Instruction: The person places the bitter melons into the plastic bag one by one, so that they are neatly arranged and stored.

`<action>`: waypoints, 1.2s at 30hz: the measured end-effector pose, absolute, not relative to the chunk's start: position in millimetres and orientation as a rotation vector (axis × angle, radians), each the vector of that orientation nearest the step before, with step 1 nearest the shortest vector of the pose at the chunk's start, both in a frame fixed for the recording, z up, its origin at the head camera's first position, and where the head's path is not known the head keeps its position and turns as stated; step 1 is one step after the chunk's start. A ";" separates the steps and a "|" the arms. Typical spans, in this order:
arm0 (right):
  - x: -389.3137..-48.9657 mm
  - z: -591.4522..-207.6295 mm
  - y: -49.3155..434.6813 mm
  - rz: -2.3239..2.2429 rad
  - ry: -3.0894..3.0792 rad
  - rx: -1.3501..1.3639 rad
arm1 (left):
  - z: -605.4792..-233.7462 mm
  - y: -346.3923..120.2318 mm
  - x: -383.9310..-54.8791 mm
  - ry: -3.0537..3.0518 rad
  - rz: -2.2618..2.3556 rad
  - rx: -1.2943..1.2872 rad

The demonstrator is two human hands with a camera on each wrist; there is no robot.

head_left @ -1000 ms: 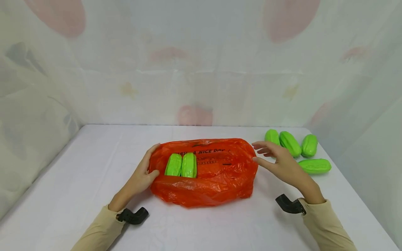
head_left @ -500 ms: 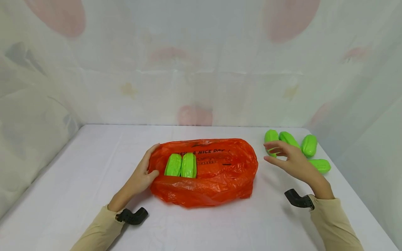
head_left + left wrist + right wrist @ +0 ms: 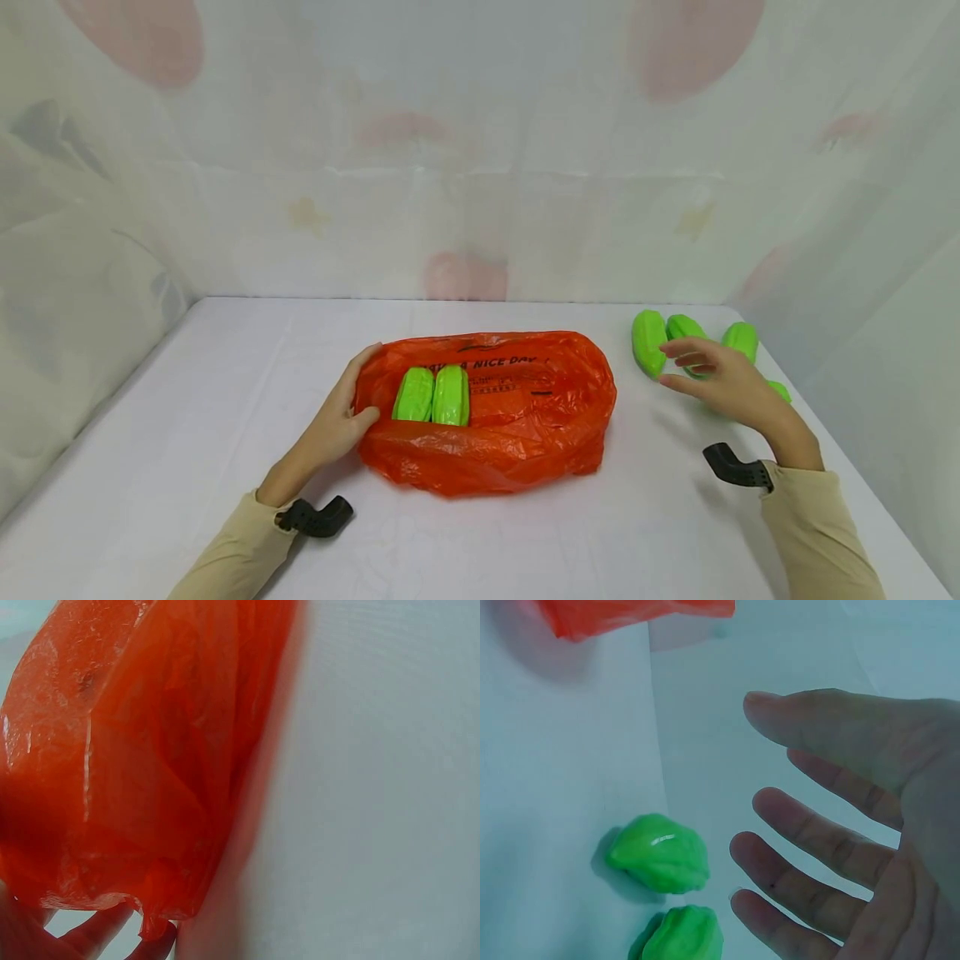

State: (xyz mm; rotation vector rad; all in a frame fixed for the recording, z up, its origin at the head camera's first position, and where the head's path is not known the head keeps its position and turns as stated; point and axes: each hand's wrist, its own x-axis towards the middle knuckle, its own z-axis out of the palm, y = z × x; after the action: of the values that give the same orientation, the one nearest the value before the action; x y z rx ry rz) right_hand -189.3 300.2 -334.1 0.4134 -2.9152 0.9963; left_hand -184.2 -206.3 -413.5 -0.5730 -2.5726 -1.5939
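A red plastic bag (image 3: pixel 487 454) printed with black lettering sits mid-table, its mouth spread wide. Two bright green, oblong, ridged pieces (image 3: pixel 451 396) lie side by side in its left half. My left hand (image 3: pixel 337 425) grips the bag's left end, thumb at the front rim and fingers at the back; the left wrist view shows its fingertips at the bag's edge. My right hand (image 3: pixel 723 383) holds nothing, fingers loosely bent and thumb apart. It hovers over the loose green pieces, nearest a long ridged one (image 3: pixel 648 342), partly hiding some others.
Several green pieces (image 3: pixel 741 340) are grouped at the table's back right, two of them near my fingers in the right wrist view. A white cloth (image 3: pixel 465 208) with faded pink shapes hangs behind and beside the white table (image 3: pixel 480 550).
My right hand has moved rightward, away from the bag's right rim to over the green pieces. My left hand and the bag have stayed in place.
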 end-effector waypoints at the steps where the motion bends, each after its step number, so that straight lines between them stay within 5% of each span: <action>1: -189.7 -334.3 302.2 0.988 -2.917 0.411 | -413.6 -206.3 -184.3 -2.572 -1.595 -0.574; 36: -191.4 -344.4 359.1 0.763 -3.104 0.340 | -412.8 -205.8 -183.6 -2.582 -1.590 -0.571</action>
State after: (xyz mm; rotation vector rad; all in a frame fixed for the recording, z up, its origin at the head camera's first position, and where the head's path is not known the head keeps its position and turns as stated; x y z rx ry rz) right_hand -191.4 359.1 -344.4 0.3400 -3.1043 0.7633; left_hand -183.6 -205.8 -412.8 -0.5712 -2.5820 -1.5901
